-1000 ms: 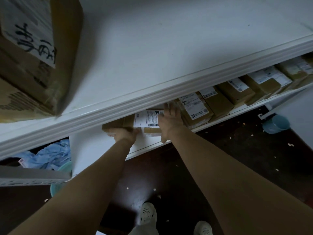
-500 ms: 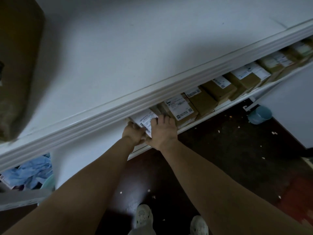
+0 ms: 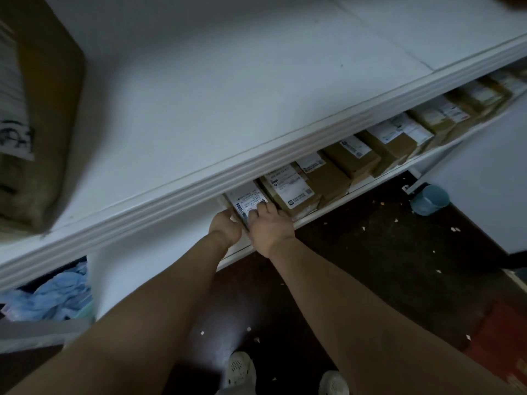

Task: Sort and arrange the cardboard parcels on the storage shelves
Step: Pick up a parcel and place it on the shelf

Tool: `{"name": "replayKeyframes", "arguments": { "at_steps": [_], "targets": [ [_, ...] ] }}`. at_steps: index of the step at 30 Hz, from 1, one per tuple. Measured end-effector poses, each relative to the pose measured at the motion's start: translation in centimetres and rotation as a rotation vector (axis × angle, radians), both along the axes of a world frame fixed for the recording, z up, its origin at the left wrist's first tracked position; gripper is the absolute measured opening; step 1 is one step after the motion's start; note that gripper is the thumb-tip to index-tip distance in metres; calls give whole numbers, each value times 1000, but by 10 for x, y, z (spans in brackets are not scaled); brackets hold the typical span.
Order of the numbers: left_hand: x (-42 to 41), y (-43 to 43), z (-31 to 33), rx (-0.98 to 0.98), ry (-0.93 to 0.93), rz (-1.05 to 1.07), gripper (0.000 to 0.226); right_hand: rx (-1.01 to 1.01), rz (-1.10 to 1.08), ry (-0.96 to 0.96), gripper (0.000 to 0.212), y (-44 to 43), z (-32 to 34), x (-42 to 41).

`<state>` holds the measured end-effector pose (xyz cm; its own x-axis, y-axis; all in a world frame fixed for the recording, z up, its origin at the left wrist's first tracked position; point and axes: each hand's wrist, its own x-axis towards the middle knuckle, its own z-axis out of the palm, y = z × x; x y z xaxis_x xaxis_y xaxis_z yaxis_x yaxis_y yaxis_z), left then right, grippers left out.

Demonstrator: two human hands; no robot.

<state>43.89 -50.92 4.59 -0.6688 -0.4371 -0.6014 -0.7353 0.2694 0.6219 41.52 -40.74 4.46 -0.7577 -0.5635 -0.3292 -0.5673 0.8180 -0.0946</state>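
Turned since lying flat, the labelled parcel [image 3: 245, 198] is leaning beside its neighbour [image 3: 289, 189]; left grip [image 3: 225, 226] and right grip [image 3: 271, 228] are clamping it, best pushing squarely inward.

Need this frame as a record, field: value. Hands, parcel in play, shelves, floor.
left hand: grips the left edge of the labelled parcel
right hand: fingers bent over the parcel's label, holding its right side
labelled parcel: at the left end of the lower shelf, next to the row
parcel row: brown labelled boxes side by side, running right
upper shelf: large carton at left
floor: blue bucket at right, pale scraps
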Motion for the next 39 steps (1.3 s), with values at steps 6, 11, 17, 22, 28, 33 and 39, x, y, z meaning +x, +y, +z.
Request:
{"name": "replayKeyframes", "arguments": {
  "at_steps": [6,11,17,22,28,33,39],
  "targets": [
    [19,40,71,17,-26,-181,30,141,128,-45,40,37,85,11],
    [39,80,130,-38,41,-266,20,128,193,30,27,73,152,25],
    [61,97,217,-207,361,-84,25,-58,260,228,30,83,236,34],
    [99,67,278,-453,701,316,29,-244,282,313,30,46,293,51],
    [135,4,336,-756,890,558,21,-492,306,278,36,-21,326,78],
    [160,-64,358,-994,858,826,26,-776,247,102,50,-82,341,102],
    [184,-134,358,-469,655,1098,70,-811,111,16,63,-112,341,117]
  ]
}}
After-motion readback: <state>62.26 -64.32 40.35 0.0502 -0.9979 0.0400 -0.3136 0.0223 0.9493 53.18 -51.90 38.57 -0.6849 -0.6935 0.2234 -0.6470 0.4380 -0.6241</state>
